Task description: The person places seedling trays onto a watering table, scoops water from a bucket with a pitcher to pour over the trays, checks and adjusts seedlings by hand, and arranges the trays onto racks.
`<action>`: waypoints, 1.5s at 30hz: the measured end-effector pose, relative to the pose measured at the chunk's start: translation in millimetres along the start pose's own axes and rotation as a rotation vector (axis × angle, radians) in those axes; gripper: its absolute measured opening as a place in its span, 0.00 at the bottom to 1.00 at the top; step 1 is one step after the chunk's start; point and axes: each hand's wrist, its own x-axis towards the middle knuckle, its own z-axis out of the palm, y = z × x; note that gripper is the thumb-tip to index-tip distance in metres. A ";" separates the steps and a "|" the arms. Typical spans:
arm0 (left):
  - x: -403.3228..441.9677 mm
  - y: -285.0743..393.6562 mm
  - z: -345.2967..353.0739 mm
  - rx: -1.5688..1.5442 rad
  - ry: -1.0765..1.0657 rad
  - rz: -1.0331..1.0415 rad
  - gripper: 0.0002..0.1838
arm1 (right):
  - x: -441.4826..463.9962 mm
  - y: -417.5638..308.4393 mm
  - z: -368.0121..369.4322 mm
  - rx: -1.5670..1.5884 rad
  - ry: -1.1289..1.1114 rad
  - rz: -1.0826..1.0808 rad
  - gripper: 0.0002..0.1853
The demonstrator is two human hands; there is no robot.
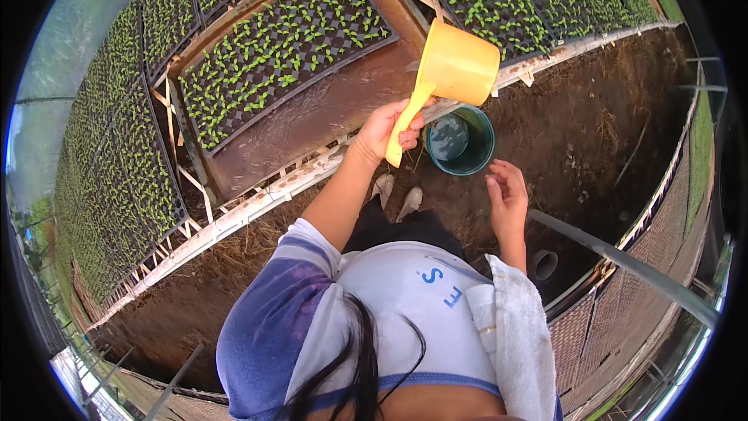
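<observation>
My left hand (389, 132) is closed round the handle of a yellow dipper (460, 62), which is raised and tilted over the edge of the bench. Beyond it lies a shallow wooden trough (327, 105) of brownish water, with a black seedling tray (284, 51) of small green seedlings in it. A dark green bucket (461, 165) with water inside stands on the ground below the dipper. Near the bucket's right side, my right hand (509, 196) hangs in the air, fingers loosely bent and apart, holding nothing.
More seedling trays (117, 164) cover the bench to the left, and others (538, 0) the far right. A white bench rail (257, 201) runs across in front of me. At right, a grey pole (623, 257) slants over the soil path (600, 109).
</observation>
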 end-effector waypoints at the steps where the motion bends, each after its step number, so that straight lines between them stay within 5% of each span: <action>1: 3.4 -3.4 4.2 0.179 0.091 -0.022 0.26 | -1.7 3.7 -5.9 -0.009 0.018 -0.021 0.12; 6: 50.7 -69.1 3.7 0.794 0.240 -0.287 0.21 | -14.7 31.5 -44.7 0.006 0.042 0.015 0.12; 11: 136.3 -163.4 -103.0 1.197 0.533 -0.584 0.15 | -13.3 37.8 -72.1 -0.053 0.020 0.000 0.12; 15: 159.5 -195.0 -105.5 1.235 0.505 -0.525 0.20 | -10.9 46.9 -84.8 -0.034 -0.002 0.021 0.11; 17: 157.3 -187.8 -92.0 1.913 0.313 -0.319 0.27 | -3.5 47.5 -86.7 -0.067 0.010 -0.027 0.11; 20: 116.2 -138.7 -54.6 1.768 0.163 -0.138 0.24 | 14.0 43.1 -75.9 -0.001 -0.032 -0.052 0.12; 24: 23.8 -20.9 35.8 1.397 0.358 0.052 0.16 | 55.1 16.0 -40.5 0.028 -0.115 -0.108 0.12; 29: -40.5 138.8 53.0 1.517 0.702 0.572 0.09 | 134.0 -29.3 38.1 0.007 -0.176 -0.295 0.13; 35: -18.7 307.2 10.1 1.889 0.949 0.785 0.09 | 241.7 -75.3 163.6 -0.169 -0.264 -0.456 0.12; 37: 8.3 342.2 -2.4 1.951 0.974 0.743 0.08 | 275.9 -80.2 196.7 -0.297 -0.227 -0.515 0.12; 39: 32.9 370.9 -22.2 2.414 0.944 0.774 0.07 | 304.6 -84.8 225.8 -0.419 -0.195 -0.575 0.12; 45: 76.4 390.8 -18.5 2.606 0.885 0.269 0.10 | 367.2 -83.6 276.5 -0.705 -0.169 -0.562 0.12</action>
